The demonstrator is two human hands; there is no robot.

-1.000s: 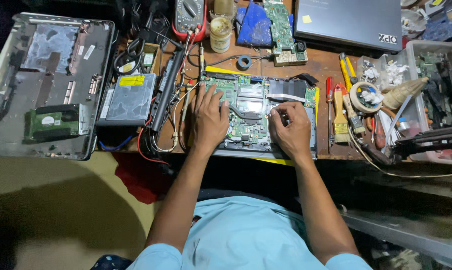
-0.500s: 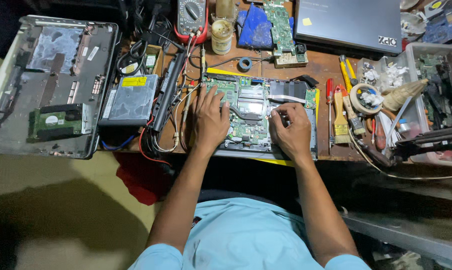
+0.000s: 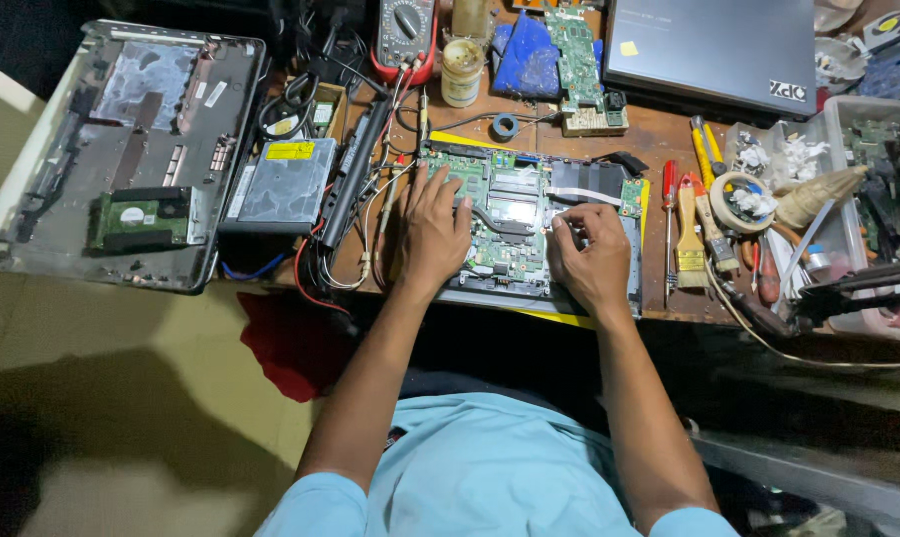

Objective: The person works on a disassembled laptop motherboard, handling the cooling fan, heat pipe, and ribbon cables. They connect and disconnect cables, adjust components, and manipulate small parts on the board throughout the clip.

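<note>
Left hand (image 3: 435, 234) lies flat, fingers spread, on green laptop motherboard (image 3: 505, 214); right hand (image 3: 591, 254) pinches something small, unidentifiable. Board looks thin, stiff, fragile; hold edges.

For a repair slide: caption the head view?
Both hands, left hand and right hand, rest on an opened laptop's green motherboard amid scattered tools.

Bench: brown wooden table (image 3: 659, 149), worn and pretty crowded
Floor: pale beige (image 3: 122, 398), big soft shadows lower left
Light: bright over the bench, dim underneath
Under bench: dark gap, red cloth (image 3: 291, 343) hanging there
</note>
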